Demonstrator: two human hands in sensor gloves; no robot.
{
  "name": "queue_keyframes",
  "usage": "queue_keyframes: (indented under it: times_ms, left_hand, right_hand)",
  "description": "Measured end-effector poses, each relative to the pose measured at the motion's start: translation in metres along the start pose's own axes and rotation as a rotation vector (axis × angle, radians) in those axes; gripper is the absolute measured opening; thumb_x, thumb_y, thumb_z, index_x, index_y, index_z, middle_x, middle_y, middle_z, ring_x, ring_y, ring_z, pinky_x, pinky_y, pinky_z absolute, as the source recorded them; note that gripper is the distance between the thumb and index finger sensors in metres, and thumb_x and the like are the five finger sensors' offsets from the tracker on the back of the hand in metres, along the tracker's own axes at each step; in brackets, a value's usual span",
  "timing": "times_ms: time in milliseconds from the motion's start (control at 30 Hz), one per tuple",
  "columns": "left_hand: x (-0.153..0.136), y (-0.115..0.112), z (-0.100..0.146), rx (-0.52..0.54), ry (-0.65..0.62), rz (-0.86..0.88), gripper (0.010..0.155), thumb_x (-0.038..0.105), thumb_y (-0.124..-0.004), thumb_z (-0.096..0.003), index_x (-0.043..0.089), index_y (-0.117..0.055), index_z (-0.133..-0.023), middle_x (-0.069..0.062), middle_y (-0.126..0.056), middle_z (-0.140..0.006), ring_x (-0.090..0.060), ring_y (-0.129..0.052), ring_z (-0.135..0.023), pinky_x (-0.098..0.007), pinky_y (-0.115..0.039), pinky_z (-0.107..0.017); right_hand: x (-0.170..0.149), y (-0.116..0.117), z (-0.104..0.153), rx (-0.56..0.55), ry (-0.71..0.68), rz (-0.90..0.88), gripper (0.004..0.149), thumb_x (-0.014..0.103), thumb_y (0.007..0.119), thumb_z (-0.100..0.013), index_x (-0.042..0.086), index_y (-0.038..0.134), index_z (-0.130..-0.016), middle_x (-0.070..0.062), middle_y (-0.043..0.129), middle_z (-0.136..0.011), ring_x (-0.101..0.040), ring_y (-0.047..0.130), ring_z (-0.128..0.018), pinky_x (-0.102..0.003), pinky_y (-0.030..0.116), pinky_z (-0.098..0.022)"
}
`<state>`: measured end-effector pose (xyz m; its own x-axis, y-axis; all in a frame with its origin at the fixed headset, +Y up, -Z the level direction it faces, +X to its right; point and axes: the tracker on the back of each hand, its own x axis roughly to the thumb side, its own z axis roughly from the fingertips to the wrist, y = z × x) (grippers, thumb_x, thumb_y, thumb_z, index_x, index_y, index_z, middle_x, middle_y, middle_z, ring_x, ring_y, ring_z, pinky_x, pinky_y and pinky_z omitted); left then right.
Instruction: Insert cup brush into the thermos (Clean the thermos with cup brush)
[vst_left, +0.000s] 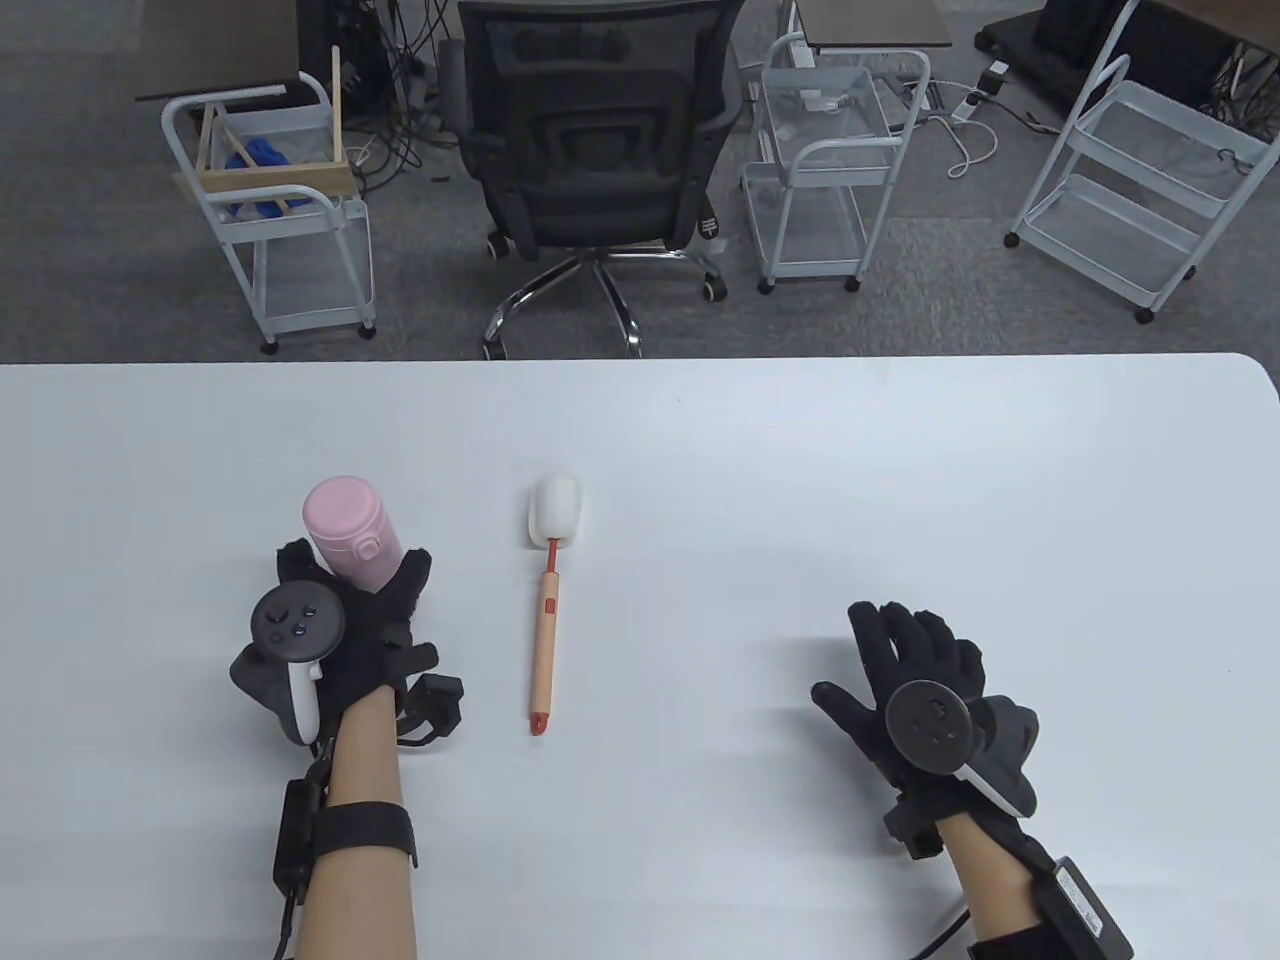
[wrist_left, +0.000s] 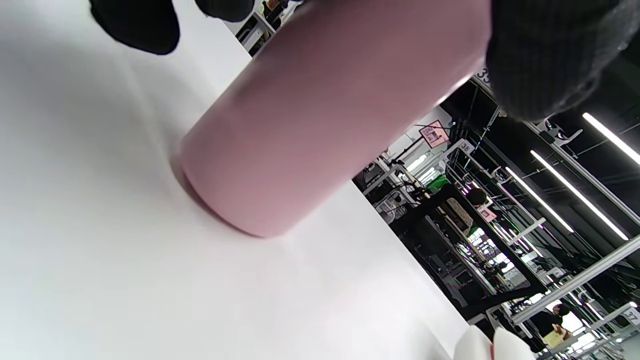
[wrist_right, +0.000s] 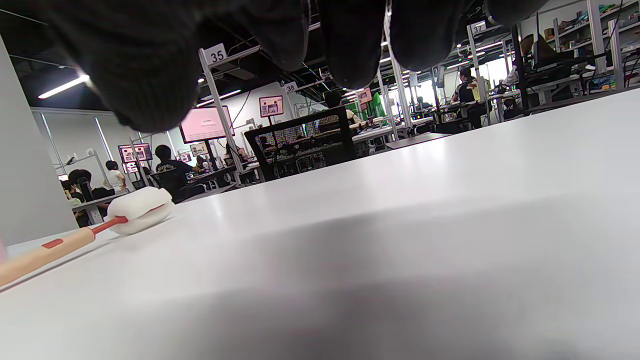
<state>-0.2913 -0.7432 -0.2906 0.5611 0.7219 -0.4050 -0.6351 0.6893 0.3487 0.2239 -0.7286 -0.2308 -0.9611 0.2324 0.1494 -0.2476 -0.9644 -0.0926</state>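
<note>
- Right hand (vst_left: 925, 680): rests low over the table (vst_left: 900, 480) near the person's edge, fingers spread wide, holding nothing. The right wrist view shows its fingertips (wrist_right: 350, 45) hanging clear of the surface.
- Left hand (vst_left: 350, 620): grips the lower body of the thermos (vst_left: 350, 525). The left wrist view shows the pink body (wrist_left: 320, 115) with its base on the table, apparently upright; that camera is tilted, so any lean cannot be told.
- Thermos lid: the pink cap with its latch appears to be on in the table view. Judgement: the mouth must be opened before any insertion. The right hand is the free one for that.
- Cup brush (vst_left: 548, 600): lies flat on the table just right of the thermos, apart from both hands, between them. Handle end points toward the person, white sponge head (vst_left: 556, 510) away.
- Recommended handling: keep the left-hand hold firm and low to steady the bottle. Take the brush by the orange handle, well back from the head. Turn it head-down and line it up with the mouth before pushing.
- Risk: the sponge head looks nearly as wide as the bottle neck. Expect resistance; a slight twist should ease entry.
</note>
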Motion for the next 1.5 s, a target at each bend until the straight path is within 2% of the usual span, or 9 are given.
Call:
queue_keyframes:
  times_ms: [133,300,467,500,967,1233,1300,1433,1500]
  left_hand:
    - [0.000,-0.001,-0.003,0.066,0.014,-0.044,0.104,0.054,-0.086,-0.0432,0.011,-0.020,-0.111,-0.018,-0.025,-0.122,-0.049,-0.043,-0.112,-0.068,-0.058,-0.073]
    - [0.000,-0.001,-0.004,0.090,-0.001,-0.043,0.102,0.053,-0.087,-0.0422,0.009,-0.025,-0.110,-0.020,-0.036,-0.121,-0.046,-0.052,-0.110,-0.065,-0.063,-0.072]
    - [0.000,0.002,0.005,0.068,-0.049,-0.002,0.102,0.053,-0.087,-0.0420,0.006,-0.027,-0.110,-0.022,-0.045,-0.116,-0.048,-0.058,-0.107,-0.061,-0.067,-0.071]
    - [0.001,0.003,0.007,0.062,-0.057,0.003,0.102,0.053,-0.087,-0.0421,0.006,-0.027,-0.110,-0.027,-0.046,-0.115,-0.049,-0.057,-0.108,-0.061,-0.067,-0.071]
    - [0.039,0.005,0.087,0.016,-0.343,0.122,0.101,0.057,-0.084,-0.0433,0.006,-0.026,-0.109,-0.027,-0.044,-0.114,-0.053,-0.053,-0.108,-0.062,-0.068,-0.068]
    - [0.057,-0.012,0.119,-0.051,-0.500,0.079,0.100,0.059,-0.081,-0.0449,0.007,-0.026,-0.110,-0.030,-0.044,-0.111,-0.058,-0.054,-0.106,-0.064,-0.067,-0.067]
    - [0.058,-0.019,0.123,-0.060,-0.527,0.059,0.100,0.059,-0.081,-0.0448,0.007,-0.026,-0.110,-0.031,-0.044,-0.111,-0.059,-0.056,-0.105,-0.064,-0.067,-0.066]
    - [0.061,-0.027,0.130,-0.085,-0.570,-0.022,0.099,0.060,-0.081,-0.0448,0.007,-0.027,-0.110,-0.030,-0.045,-0.110,-0.060,-0.059,-0.102,-0.063,-0.067,-0.066]
    - [0.064,-0.027,0.134,-0.069,-0.599,-0.068,0.099,0.060,-0.081,-0.0448,0.007,-0.027,-0.110,-0.030,-0.046,-0.110,-0.059,-0.060,-0.101,-0.062,-0.068,-0.066]
  right_hand:
    - [0.001,0.000,0.000,0.003,-0.005,0.003,0.085,0.065,0.075,-0.052,0.021,0.044,-0.117,-0.022,0.051,-0.118,-0.056,0.051,-0.107,-0.076,0.042,-0.070]
    - [0.001,0.000,0.000,0.004,-0.010,0.005,0.085,0.065,0.075,-0.052,0.021,0.044,-0.117,-0.021,0.051,-0.118,-0.056,0.051,-0.107,-0.076,0.042,-0.070]
    - [0.001,0.000,0.000,0.005,-0.015,0.006,0.085,0.065,0.075,-0.052,0.021,0.044,-0.117,-0.021,0.051,-0.118,-0.056,0.051,-0.107,-0.076,0.042,-0.070]
    - [0.001,0.000,0.000,0.004,-0.015,0.004,0.085,0.065,0.075,-0.052,0.021,0.043,-0.117,-0.022,0.051,-0.118,-0.056,0.051,-0.107,-0.076,0.042,-0.070]
    - [0.002,0.003,0.002,0.018,-0.018,0.011,0.085,0.065,0.075,-0.052,0.020,0.044,-0.117,-0.022,0.052,-0.118,-0.057,0.052,-0.106,-0.076,0.043,-0.069]
    - [0.003,0.005,0.002,0.006,-0.032,-0.015,0.085,0.065,0.075,-0.051,0.019,0.045,-0.116,-0.020,0.055,-0.117,-0.058,0.057,-0.104,-0.075,0.047,-0.069]
    - [0.004,0.004,0.003,0.005,-0.038,-0.076,0.086,0.066,0.076,-0.051,0.018,0.046,-0.116,-0.020,0.057,-0.115,-0.059,0.062,-0.101,-0.072,0.053,-0.069]
    - [0.012,-0.006,0.004,-0.041,-0.046,-0.226,0.087,0.068,0.076,-0.050,0.015,0.050,-0.115,-0.020,0.067,-0.111,-0.053,0.079,-0.093,-0.064,0.068,-0.065]
    - [0.021,-0.012,0.003,-0.026,-0.062,-0.362,0.088,0.070,0.076,-0.049,0.014,0.053,-0.114,-0.020,0.071,-0.108,-0.050,0.086,-0.088,-0.061,0.072,-0.062]
